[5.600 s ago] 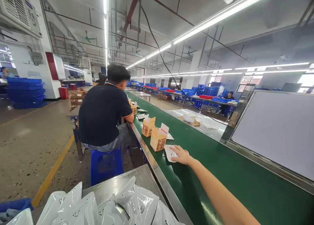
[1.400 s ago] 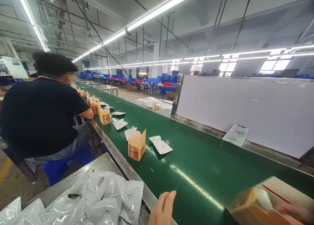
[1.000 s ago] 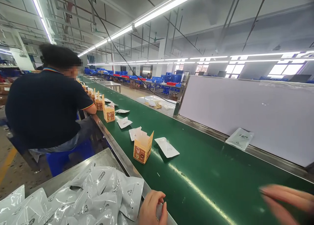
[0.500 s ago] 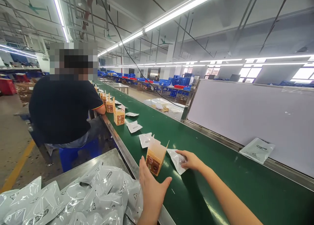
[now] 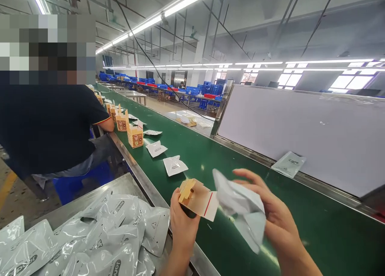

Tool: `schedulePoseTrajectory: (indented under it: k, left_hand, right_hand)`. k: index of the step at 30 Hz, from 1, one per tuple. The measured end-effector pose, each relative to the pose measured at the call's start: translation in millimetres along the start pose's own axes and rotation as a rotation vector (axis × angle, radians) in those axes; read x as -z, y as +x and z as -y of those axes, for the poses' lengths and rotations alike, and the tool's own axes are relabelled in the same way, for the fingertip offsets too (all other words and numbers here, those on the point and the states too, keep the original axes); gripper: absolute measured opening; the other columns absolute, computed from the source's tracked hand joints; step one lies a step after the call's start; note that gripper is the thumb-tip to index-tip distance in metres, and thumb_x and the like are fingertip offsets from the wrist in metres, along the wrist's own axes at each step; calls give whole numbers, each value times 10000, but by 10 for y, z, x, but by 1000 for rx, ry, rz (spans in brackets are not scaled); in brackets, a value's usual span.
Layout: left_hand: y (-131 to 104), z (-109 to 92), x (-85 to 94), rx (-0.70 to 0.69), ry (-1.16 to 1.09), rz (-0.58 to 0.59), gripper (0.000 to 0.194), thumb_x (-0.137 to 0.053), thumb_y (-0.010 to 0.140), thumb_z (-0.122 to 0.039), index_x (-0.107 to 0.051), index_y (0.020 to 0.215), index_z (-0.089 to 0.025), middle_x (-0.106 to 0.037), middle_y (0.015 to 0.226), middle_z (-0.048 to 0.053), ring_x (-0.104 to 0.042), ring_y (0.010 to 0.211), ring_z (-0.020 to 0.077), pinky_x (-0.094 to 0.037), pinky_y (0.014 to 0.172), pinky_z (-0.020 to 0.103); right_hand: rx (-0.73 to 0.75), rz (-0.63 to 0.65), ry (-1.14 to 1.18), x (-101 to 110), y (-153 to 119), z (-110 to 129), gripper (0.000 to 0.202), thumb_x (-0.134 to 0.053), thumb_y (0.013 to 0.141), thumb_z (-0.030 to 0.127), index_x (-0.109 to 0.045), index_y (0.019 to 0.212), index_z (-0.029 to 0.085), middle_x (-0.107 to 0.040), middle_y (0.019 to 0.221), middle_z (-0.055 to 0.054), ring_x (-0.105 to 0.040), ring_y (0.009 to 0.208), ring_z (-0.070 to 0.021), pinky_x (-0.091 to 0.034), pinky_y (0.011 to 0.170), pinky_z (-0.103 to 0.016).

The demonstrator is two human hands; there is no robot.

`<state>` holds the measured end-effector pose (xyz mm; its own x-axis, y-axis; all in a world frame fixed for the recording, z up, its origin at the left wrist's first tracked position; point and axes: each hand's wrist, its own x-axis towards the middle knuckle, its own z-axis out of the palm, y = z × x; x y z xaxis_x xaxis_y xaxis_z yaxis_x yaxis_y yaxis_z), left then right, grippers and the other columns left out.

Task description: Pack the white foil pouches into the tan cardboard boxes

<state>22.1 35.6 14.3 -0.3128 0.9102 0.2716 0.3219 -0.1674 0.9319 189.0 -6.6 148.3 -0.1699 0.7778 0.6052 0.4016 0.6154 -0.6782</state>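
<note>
My left hand (image 5: pixel 184 232) is wrapped round a small open carton (image 5: pixel 195 197), which is tilted so that its open top and a flap with a red stripe face right. Just right of it, my right hand (image 5: pixel 275 212) grips a white pouch (image 5: pixel 242 212), raised above the green belt (image 5: pixel 228 244) and slightly blurred. The pouch's left edge is close to the carton's flap. Farther up the belt lie white pouches (image 5: pixel 175 165), with an upright open carton (image 5: pixel 135 135) and several others behind it.
Many white pouches (image 5: pixel 111 232) are heaped on a metal table at the lower left. A person in a dark shirt (image 5: pixel 48 127) sits at the belt's left. One pouch (image 5: pixel 289 164) leans by a white panel (image 5: pixel 288 127) at the right.
My left hand has taken hold of the carton and tipped it. My right hand has lifted the pouch off the belt. The view has shifted, and the person appears farther left.
</note>
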Motion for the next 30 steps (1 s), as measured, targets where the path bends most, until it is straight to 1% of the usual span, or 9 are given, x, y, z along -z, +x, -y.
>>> schedulePoseTrajectory:
  k: [3, 7, 9, 13, 16, 20, 22, 26, 30]
  left_hand:
    - [-82, -35, 33, 6, 15, 17, 714, -710, 635, -311, -352, 1242, -193, -504, 1253, 151, -492, 1178, 312, -427, 959, 465]
    - [-129, -23, 19, -2, 69, 8, 712, -726, 629, -366, -364, 1214, -185, -535, 1192, 160, -536, 1114, 327, -477, 887, 477]
    - [-171, 19, -29, -131, 99, -17, 688, -723, 634, -338, -368, 1203, -188, -543, 1178, 153, -544, 1104, 318, -495, 865, 468]
    - [-260, 88, -120, -438, 154, -35, 632, -700, 640, -251, -384, 1183, -181, -528, 1195, 155, -515, 1140, 303, -487, 897, 477]
    - [-270, 87, -107, -405, 162, 9, 659, -714, 623, -266, -378, 1181, -160, -532, 1161, 165, -541, 1095, 305, -515, 859, 464]
    - [-259, 85, -84, -336, 192, 85, 669, -727, 600, -285, -398, 1168, -154, -531, 1141, 160, -571, 1040, 294, -548, 791, 414]
    - [-269, 100, -102, -388, 222, 51, 635, -685, 646, -297, -397, 1190, -141, -523, 1164, 175, -567, 1049, 296, -547, 789, 417]
    - [-315, 93, -123, -598, 275, 58, 637, -605, 716, -315, -363, 1273, -123, -505, 1223, 199, -543, 1094, 313, -523, 836, 456]
    - [-354, 43, -84, -638, 239, 210, 619, -597, 725, -261, -363, 1278, -114, -499, 1209, 193, -511, 1126, 306, -504, 877, 449]
  right_hand:
    - [-157, 263, 145, -91, 59, 213, 282, -541, 809, 346, -555, 1051, 203, -576, 1052, -90, -580, 877, -205, -494, 673, -284]
    - [-430, 372, -194, -62, 148, 240, 222, -529, 764, 181, -540, 979, 234, -605, 848, 11, -534, 670, -125, -426, 576, -227]
    - [-499, 412, -416, -86, 190, 222, 196, -523, 754, 144, -582, 917, 235, -596, 866, 14, -540, 675, -118, -415, 578, -221]
    - [-512, 377, -893, -364, 228, 162, 222, -547, 710, 51, -661, 826, 201, -564, 924, -37, -548, 707, -135, -406, 603, -240]
    - [-392, 264, -1105, -599, 167, 110, 105, -586, 758, 123, -661, 783, 193, -554, 845, -57, -545, 757, -181, -390, 582, -253]
    - [-369, 298, -1083, -635, 14, 150, 216, -473, 847, 106, -631, 973, 183, -591, 861, -53, -571, 680, -153, -427, 537, -246]
    - [-289, 482, -993, -559, -21, 227, 256, -439, 871, 113, -617, 1048, 162, -625, 983, -79, -598, 886, -203, -490, 749, -308]
    - [-411, 714, -901, -462, 100, 336, 459, -539, 868, 393, -560, 1187, 64, -542, 1231, -186, -407, 1232, -333, -305, 1053, -474]
    - [-691, 617, -841, -549, 315, 223, 515, -340, 928, 490, -645, 964, 76, -622, 1021, -189, -584, 981, -305, -463, 820, -410]
